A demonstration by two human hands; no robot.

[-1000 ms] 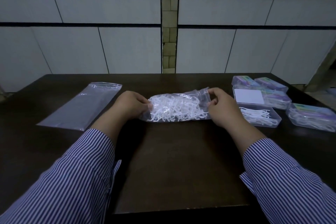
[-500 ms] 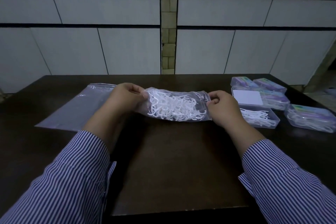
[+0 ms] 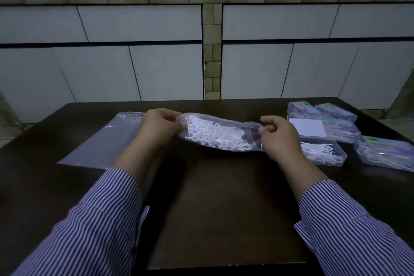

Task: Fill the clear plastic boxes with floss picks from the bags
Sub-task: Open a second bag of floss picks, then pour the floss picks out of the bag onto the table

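A clear plastic bag [image 3: 218, 134] full of white floss picks hangs just above the dark table, stretched between my hands. My left hand [image 3: 160, 126] grips its left end. My right hand [image 3: 279, 135] pinches its right end, by the zip opening. Behind my right hand lies an open clear box [image 3: 322, 152] holding some floss picks, its lid [image 3: 307, 127] standing open with a white card inside.
An empty flat clear bag [image 3: 105, 141] lies on the table at the left. Several closed clear boxes with purple labels sit at the right: a group [image 3: 331, 116] at the back and one [image 3: 385, 152] near the right edge. A tiled wall stands behind the table [image 3: 224, 208].
Both hands have lifted the bag of floss picks off the table and stretched it out; its left end rose higher and the picks have slid toward the right end.
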